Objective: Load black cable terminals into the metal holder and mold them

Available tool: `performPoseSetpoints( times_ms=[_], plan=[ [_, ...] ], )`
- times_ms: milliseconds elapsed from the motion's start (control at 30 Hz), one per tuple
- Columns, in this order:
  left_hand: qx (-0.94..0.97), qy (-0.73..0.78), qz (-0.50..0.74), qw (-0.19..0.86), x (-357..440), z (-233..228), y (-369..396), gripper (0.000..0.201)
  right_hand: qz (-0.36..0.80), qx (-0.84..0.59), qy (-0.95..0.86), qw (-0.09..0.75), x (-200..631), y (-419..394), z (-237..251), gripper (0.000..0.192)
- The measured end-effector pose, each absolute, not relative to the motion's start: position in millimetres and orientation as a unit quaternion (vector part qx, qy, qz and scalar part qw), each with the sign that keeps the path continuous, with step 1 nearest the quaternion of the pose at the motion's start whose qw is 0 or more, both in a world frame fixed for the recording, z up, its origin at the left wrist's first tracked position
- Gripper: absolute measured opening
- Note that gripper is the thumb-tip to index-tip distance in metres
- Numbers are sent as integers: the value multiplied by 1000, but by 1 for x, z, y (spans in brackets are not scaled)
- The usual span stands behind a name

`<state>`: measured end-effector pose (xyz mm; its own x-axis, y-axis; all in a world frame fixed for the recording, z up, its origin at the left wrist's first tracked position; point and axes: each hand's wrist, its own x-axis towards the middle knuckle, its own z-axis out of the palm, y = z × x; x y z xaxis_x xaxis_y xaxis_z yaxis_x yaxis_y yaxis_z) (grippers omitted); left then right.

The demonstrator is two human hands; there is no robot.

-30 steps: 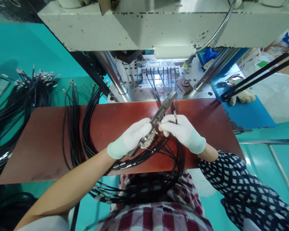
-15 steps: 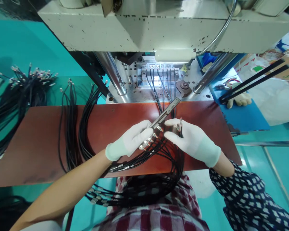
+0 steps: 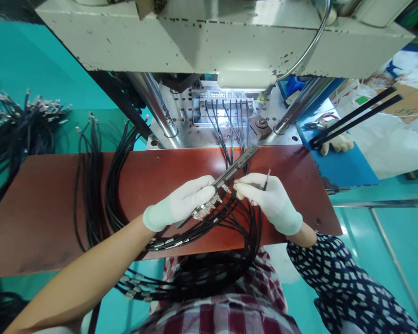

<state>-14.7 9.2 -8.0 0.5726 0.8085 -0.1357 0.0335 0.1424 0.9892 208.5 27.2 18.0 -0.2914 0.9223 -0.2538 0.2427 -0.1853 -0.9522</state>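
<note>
A pale press (image 3: 195,46) stands beyond the red-brown board (image 3: 55,199). Black cables (image 3: 257,241) trail over the board's near edge. Above the board's middle, the gloved left hand (image 3: 188,199) grasps a slanted metal bar (image 3: 238,162) with connectors (image 3: 205,208) along its side; the gloved right hand (image 3: 271,199), also above the board, pinches what looks like a cable end, mostly hidden by fingers.

I am in a factory workshop, at a machine with a heavy, chipped cream-painted beam (image 3: 142,51) over bright steel columns (image 3: 155,106) and a metal plate (image 3: 202,137) drilled with holes. Bundles of black cable (image 3: 93,185) lie across my reddish-brown worktop (image 3: 48,199), the glossy floor (image 3: 407,260) is green, and my left hand (image 3: 186,199) and right hand (image 3: 270,199) wear white work gloves.
</note>
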Motion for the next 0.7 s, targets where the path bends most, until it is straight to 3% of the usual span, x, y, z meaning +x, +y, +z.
performPoseSetpoints(
  times_ms=[233, 367, 433, 600, 700],
  plan=[
    [643, 373, 256, 618, -15, -3, 10, 34, 569, -508, -578, 290, 198, 31, 23, 23],
    [736, 457, 204, 456, -12, -1, 8, 34, 547, -511, -595, 293, 196, 31, 17, 25],
    [746, 477, 190, 423, -11, -1, 7, 33, 537, -500, -611, 296, 196, 32, 13, 26],
    [693, 418, 242, 536, -13, -5, 8, 33, 549, -451, -647, 277, 222, 33, 10, 25],
    [653, 400, 253, 591, -16, -6, 10, 34, 534, -433, -676, 267, 256, 31, 9, 52]
  ],
)
